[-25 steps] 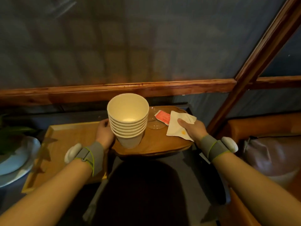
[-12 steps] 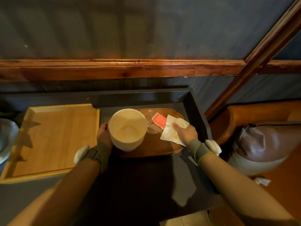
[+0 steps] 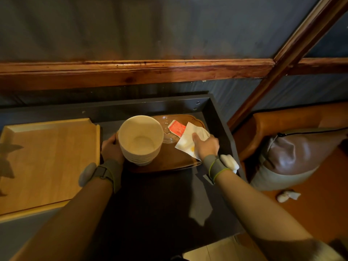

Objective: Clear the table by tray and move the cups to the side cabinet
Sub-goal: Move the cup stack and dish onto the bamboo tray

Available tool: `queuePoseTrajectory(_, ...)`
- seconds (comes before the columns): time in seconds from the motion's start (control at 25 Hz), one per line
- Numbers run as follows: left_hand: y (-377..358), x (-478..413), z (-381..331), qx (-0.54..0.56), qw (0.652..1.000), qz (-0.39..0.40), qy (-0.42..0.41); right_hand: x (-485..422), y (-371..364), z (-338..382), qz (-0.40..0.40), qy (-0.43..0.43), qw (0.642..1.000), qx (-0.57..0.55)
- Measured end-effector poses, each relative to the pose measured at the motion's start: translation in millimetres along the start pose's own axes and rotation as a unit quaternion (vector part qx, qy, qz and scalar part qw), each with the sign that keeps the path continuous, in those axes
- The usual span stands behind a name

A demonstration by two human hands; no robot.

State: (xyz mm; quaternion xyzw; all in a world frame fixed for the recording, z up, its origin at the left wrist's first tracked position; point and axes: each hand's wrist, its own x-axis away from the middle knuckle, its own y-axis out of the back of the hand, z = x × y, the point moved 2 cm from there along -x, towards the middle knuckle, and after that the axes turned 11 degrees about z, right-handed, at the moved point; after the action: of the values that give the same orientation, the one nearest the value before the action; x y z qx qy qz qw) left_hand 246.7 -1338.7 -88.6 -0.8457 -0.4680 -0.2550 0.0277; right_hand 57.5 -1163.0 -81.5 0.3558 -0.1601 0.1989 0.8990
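A dark brown wooden tray [image 3: 169, 162] rests low on the dark cabinet top [image 3: 160, 204]. On the tray stands a stack of several cream paper cups [image 3: 140, 140], with a clear glass [image 3: 166, 132], a red packet [image 3: 177, 128] and a stained white napkin [image 3: 188, 146] to its right. My left hand [image 3: 111, 147] grips the tray's left edge beside the cups. At the tray's right edge my right hand [image 3: 205, 146] holds on, thumb pressing the napkin down.
A light wooden tray [image 3: 47, 159] lies on the cabinet to the left. The cabinet's raised dark rim [image 3: 222, 129] runs along the back and right. A brown and grey bag [image 3: 288, 159] sits on the orange seat at right, with a crumpled tissue [image 3: 287, 195] near it.
The tray with the cups has come down from chest height to the cabinet top. My view has tilted downward, and both hands kept their hold.
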Motion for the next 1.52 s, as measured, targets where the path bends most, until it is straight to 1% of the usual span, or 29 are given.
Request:
queuePoseTrajectory(0.16,-0.8,-8.2,-2.7,-0.008,1.000,-0.021,-0.003,-5.1,-5.9,3.5,-0.018,0.011,1.000,0.011)
queuePoseTrajectory(0.28,-2.2,-11.9,-7.8,-0.051,0.997,-0.054,0.001,-7.9,-8.3,3.9,-0.025,0.022,0.999,0.022)
queuePoseTrajectory(0.4,-3.5,-16.9,-6.7,-0.072,0.995,-0.062,-0.008,-9.7,-9.1,4.2,-0.029,0.047,0.998,0.039)
queuePoseTrajectory(0.48,-3.0,-19.6,-4.3,-0.102,0.993,-0.058,-0.019,-10.5,-9.0,4.2,-0.016,0.068,0.996,0.046)
queuePoseTrajectory(0.6,-3.3,-20.2,-7.4,-0.154,0.987,-0.025,-0.035,-10.9,-7.4,4.5,0.021,0.098,0.992,0.071)
queuePoseTrajectory(0.68,-1.8,-14.5,-10.5,-0.169,0.982,0.004,-0.086,-6.2,-4.7,8.3,0.022,0.145,0.983,0.107)
queuePoseTrajectory(0.76,0.2,-1.3,-11.9,-0.115,0.982,0.041,-0.142,1.2,-1.8,16.8,-0.005,0.233,0.960,0.156)
queuePoseTrajectory(0.8,2.8,6.2,-10.2,-0.101,0.979,0.063,-0.168,4.8,-3.2,23.5,-0.003,0.291,0.940,0.177)
queuePoseTrajectory(0.88,4.0,18.9,-4.8,-0.123,0.965,0.132,-0.192,7.6,-11.8,38.0,0.038,0.376,0.896,0.234)
queuePoseTrajectory(0.92,3.2,23.6,-3.9,-0.136,0.958,0.169,-0.191,7.7,-18.9,45.3,0.071,0.392,0.873,0.280)
queuePoseTrajectory(0.96,1.3,25.7,-2.2,-0.147,0.952,0.198,-0.181,7.5,-27.5,49.9,0.111,0.390,0.851,0.334)
queuePoseTrajectory(1.04,-3.2,28.2,-1.6,-0.149,0.952,0.222,-0.147,4.7,-44.8,56.9,0.185,0.366,0.803,0.432)
queuePoseTrajectory(1.08,-5.2,29.1,-1.8,-0.137,0.955,0.225,-0.137,3.7,-51.5,61.1,0.208,0.359,0.782,0.465)
queuePoseTrajectory(1.2,-11.7,29.7,-5.8,-0.083,0.964,0.214,-0.136,2.3,-57.5,73.3,0.213,0.366,0.740,0.523)
queuePoseTrajectory(1.28,-13.9,29.4,-7.8,-0.075,0.967,0.195,-0.143,7.8,-57.8,81.1,0.206,0.395,0.696,0.564)
queuePoseTrajectory(1.32,-13.7,29.5,-8.8,-0.077,0.968,0.186,-0.147,11.0,-57.6,84.6,0.207,0.404,0.694,0.559)
queuePoseTrajectory(1.36,-12.7,29.3,-9.4,-0.076,0.969,0.180,-0.150,13.6,-56.8,88.0,0.206,0.411,0.701,0.545)
queuePoseTrajectory(1.48,2.0,30.1,-14.3,-0.043,0.974,0.150,-0.161,19.6,-54.5,102.3,0.174,0.444,0.697,0.535)
queuePoseTrajectory(1.52,8.7,30.3,-18.0,-0.030,0.978,0.136,-0.158,22.9,-52.8,108.0,0.174,0.444,0.713,0.514)
